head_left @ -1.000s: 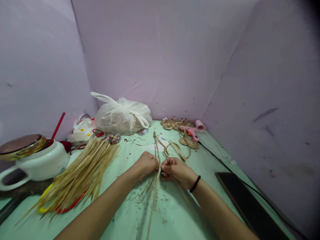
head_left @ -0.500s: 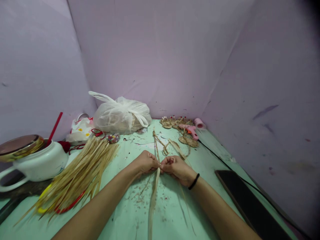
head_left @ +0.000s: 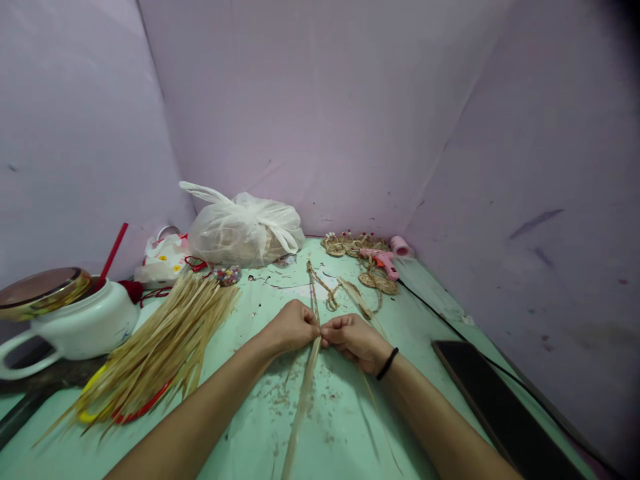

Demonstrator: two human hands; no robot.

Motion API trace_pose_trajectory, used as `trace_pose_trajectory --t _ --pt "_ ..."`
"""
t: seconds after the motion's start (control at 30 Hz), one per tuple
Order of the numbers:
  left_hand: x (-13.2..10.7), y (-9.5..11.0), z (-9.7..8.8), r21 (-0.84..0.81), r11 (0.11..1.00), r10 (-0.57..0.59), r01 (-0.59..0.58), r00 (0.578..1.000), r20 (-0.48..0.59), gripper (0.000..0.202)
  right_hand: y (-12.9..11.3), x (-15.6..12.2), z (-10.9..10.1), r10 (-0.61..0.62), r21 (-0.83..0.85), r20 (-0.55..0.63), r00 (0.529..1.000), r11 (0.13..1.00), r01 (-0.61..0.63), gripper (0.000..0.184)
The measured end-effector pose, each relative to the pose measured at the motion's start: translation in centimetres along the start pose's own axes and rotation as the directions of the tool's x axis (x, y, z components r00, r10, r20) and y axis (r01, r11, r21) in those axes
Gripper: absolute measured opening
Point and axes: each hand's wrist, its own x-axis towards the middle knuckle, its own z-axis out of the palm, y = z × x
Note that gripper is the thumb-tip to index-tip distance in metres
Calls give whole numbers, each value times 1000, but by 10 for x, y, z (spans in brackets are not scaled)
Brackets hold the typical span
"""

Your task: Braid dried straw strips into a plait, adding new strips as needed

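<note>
Pale strip (head_left: pixel 303 407) cut off by bottom edge; contents of plastic bag (head_left: pixel 235 237) unclear.

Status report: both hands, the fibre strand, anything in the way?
Left hand, right hand: close together, pinching fibre strand. Strand trailing toward bottom of view. Braided cord just beyond hands; pink glue gun farther back, right.

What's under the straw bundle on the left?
Under the straw, parts of a yellow curved piece and a red one show; their remainder, and anything else beneath, is covered.
</note>
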Motion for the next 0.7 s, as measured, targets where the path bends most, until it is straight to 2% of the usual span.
trace_pose_trajectory --t 0.13,0.27,0.33,0.43,0.5,0.57,0.63,0.7 --pt "-3 3 -1 175 982 79 -76 997 -8 12 1 1 3 -23 -39 -61 998 999 21 15" --pt "-5 5 -10 245 963 95 -109 993 66 14 0 0 5 -22 -43 -73 997 999 19 14" --pt "-6 6 -21 240 969 38 -65 992 118 16 -1 -1 5 -17 -37 -74 997 999 15 13" --pt "-10 10 -44 226 972 -107 64 977 186 20 -3 -3 7 -18 -33 -99 995 999 15 10" --pt "-15 13 -63 225 968 -157 114 971 181 23 -4 -4 7 -17 -36 -116 993 999 13 10" --pt "-18 13 -84 216 963 -184 163 979 84 27 -4 -4 8 -14 -50 -121 993 999 8 11" --pt "-21 8 -106 241 942 -213 232 972 -101 27 -3 -5 8 -13 -73 -119 993 997 4 13" --pt "-23 -1 -126 303 901 -208 310 923 -325 22 -3 -5 8 -11 -91 -113 994 996 1 14"
